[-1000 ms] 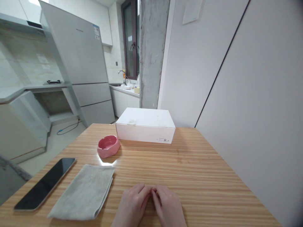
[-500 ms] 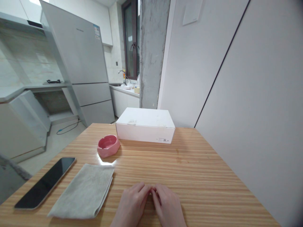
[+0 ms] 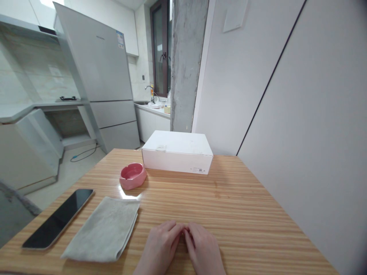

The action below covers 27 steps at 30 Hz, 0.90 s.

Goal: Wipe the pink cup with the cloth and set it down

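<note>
My left hand (image 3: 162, 240) rests on the wooden table with its fingers curled together. Against its fingertips lie those of my right hand (image 3: 202, 242), which is curled in the same way. Nothing shows in either hand, though the undersides of the fingers are hidden. Left of my hands lies a folded grey-green cloth (image 3: 103, 231), the thing nearest to my left hand. A dark-screened smartphone (image 3: 59, 219) lies flat beyond the cloth, further left. Behind the cloth sits a pink ashtray (image 3: 133, 176) with notches in its rim.
A closed white box (image 3: 177, 152) stands at the far end of the table (image 3: 243, 217). To the right rises a white wall (image 3: 309, 126). Past the table are a grey refrigerator (image 3: 100, 68), a bare concrete pillar (image 3: 187, 65) and a sink counter with a faucet (image 3: 151, 91).
The camera view has shifted slightly, so the table things appear a little further right. My hands hold the same pose, and nothing on the table has been moved.
</note>
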{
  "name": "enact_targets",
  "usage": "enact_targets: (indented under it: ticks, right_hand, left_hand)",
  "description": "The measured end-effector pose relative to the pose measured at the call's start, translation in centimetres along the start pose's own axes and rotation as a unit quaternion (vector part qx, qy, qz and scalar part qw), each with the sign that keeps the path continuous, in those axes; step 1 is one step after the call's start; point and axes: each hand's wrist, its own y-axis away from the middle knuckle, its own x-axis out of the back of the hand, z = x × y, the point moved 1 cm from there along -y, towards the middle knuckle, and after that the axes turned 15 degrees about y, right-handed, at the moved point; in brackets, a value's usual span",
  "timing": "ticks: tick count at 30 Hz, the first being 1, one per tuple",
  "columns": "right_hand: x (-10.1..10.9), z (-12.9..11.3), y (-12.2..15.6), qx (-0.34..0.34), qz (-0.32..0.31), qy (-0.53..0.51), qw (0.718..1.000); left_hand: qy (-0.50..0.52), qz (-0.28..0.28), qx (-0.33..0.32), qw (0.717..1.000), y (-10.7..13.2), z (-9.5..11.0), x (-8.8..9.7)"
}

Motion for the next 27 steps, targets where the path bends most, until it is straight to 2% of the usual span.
enact_targets:
  ticks: [10, 21, 27]
  right_hand:
    - [0.32, -0.12, -0.14, -0.007, 0.032, 0.008, 0.999]
    - [0.59, 0.04, -0.13, -0.007, 0.006, -0.014, 1.000]
    - [0.55, -0.01, -0.13, -0.007, 0.014, -0.015, 1.000]
  left_hand:
    - [-0.011, 0.011, -0.009, 1.000, -0.03, 0.12, -0.04]
    - [-0.030, -0.012, -0.002, 0.999, -0.04, 0.29, 0.25]
    - [-0.031, -0.002, -0.009, 0.999, -0.02, 0.14, 0.08]
